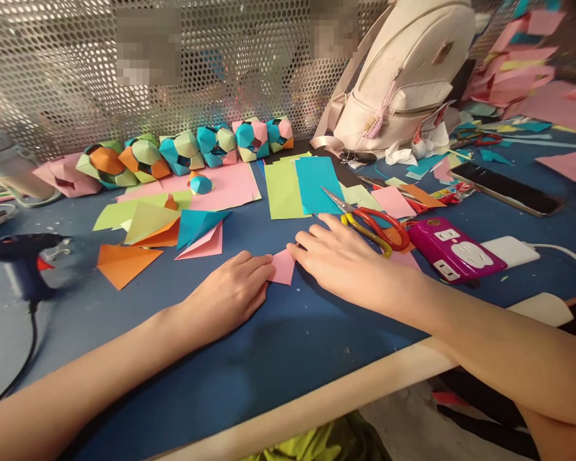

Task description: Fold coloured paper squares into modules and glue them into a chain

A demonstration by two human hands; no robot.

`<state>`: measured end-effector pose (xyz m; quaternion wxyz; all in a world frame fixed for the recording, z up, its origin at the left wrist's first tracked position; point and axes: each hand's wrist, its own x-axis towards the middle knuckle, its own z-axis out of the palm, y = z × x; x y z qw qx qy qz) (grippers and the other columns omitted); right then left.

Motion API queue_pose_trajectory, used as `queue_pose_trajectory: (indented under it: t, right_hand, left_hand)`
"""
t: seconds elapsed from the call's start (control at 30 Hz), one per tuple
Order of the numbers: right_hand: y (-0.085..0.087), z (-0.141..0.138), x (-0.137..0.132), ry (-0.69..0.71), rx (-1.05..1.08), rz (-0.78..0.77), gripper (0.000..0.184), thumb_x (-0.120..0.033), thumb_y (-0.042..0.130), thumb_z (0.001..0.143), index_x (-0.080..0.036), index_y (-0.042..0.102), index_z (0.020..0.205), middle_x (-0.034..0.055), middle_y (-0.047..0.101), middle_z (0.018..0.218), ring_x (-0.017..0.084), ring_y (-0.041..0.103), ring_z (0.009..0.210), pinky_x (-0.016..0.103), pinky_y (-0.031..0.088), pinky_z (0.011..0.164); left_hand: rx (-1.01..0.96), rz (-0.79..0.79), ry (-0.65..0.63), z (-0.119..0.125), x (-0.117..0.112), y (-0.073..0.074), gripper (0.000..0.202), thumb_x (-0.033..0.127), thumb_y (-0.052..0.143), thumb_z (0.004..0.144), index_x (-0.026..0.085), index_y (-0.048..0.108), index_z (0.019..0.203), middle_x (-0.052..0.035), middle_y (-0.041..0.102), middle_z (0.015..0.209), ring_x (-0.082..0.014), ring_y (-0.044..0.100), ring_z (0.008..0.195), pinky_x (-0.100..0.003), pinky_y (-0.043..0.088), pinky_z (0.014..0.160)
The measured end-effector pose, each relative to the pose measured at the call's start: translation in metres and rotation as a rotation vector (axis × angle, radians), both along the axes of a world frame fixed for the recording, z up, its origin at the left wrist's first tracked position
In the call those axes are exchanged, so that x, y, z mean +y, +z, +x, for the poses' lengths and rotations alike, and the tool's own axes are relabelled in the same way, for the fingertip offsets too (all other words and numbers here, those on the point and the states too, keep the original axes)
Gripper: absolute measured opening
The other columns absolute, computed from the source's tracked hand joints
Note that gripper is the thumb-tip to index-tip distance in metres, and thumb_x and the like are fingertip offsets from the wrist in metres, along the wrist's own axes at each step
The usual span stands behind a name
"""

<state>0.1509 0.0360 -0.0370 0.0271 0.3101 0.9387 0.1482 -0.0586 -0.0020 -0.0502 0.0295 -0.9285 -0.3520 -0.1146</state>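
Observation:
A small folded pink paper (283, 266) lies flat on the blue table (288, 346) between my hands. My left hand (230, 294) rests palm down with its fingers laid together on the paper's left edge. My right hand (345, 256) lies flat, fingers stretched out, its fingertips pressing the paper's right and top edge. Neither hand grips anything. Red and yellow scissors (372, 224) lie just behind my right hand.
Folded orange, green, teal and pink sheets (163, 230) lie at left, flat green and teal sheets (297, 186) behind. A row of paper polyhedra (187, 150) lines the mesh wall. A glue gun (22, 256) is at left; a pink power strip (454, 250), phone (506, 187) and white backpack (408, 70) at right.

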Motion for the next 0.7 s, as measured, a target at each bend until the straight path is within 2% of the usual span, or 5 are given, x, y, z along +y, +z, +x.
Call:
queue_pose_trajectory:
  t: [0.13,0.3,0.47,0.6,0.7]
  right_hand:
    - [-0.003,0.002,0.002,0.003,0.013,0.005,0.03,-0.002,0.042,0.085,-0.013,0.066,0.1,0.0099,0.06,0.096,0.026,0.055,0.09,0.047,0.028,0.096]
    - [0.005,0.003,0.008,-0.028,-0.005,-0.065,0.029,-0.001,0.043,0.083,-0.013,0.068,0.091,0.0094,0.062,0.092,0.024,0.056,0.085,0.045,0.028,0.092]
    - [0.009,-0.004,0.011,-0.054,0.05,-0.07,0.026,-0.003,0.043,0.085,-0.011,0.067,0.088,0.0123,0.064,0.094,0.026,0.057,0.091,0.043,0.032,0.089]
    - [-0.003,-0.016,0.005,0.185,0.252,-0.07,0.029,-0.008,0.038,0.092,-0.011,0.06,0.109,0.0128,0.063,0.112,0.025,0.054,0.106,0.041,0.032,0.097]
    - [0.0,-0.015,0.003,0.23,0.153,-0.182,0.028,-0.005,0.041,0.089,-0.009,0.062,0.107,0.011,0.068,0.103,0.022,0.06,0.097,0.041,0.028,0.103]
  left_hand:
    - [0.164,-0.067,0.079,-0.006,-0.008,0.016,0.026,0.012,0.035,0.091,0.013,0.061,0.091,-0.008,0.062,0.075,-0.0189,0.055,0.065,-0.03,0.044,0.058]
    - [0.269,-0.138,0.14,-0.014,-0.012,0.028,0.027,0.012,0.036,0.09,0.015,0.059,0.077,-0.0051,0.059,0.068,-0.0163,0.053,0.057,-0.028,0.038,0.052]
    - [0.244,-0.054,0.226,-0.01,-0.007,0.022,0.025,0.016,0.038,0.091,0.014,0.06,0.078,-0.0051,0.059,0.066,-0.0172,0.055,0.057,-0.029,0.037,0.051]
    - [0.277,0.114,0.152,-0.005,-0.005,0.014,0.026,0.012,0.039,0.09,0.014,0.061,0.075,-0.0057,0.06,0.067,-0.018,0.055,0.06,-0.029,0.037,0.052]
    - [0.289,0.163,0.133,-0.005,-0.005,0.012,0.028,0.012,0.04,0.089,0.015,0.061,0.07,-0.0048,0.058,0.063,-0.0172,0.053,0.056,-0.029,0.036,0.05]
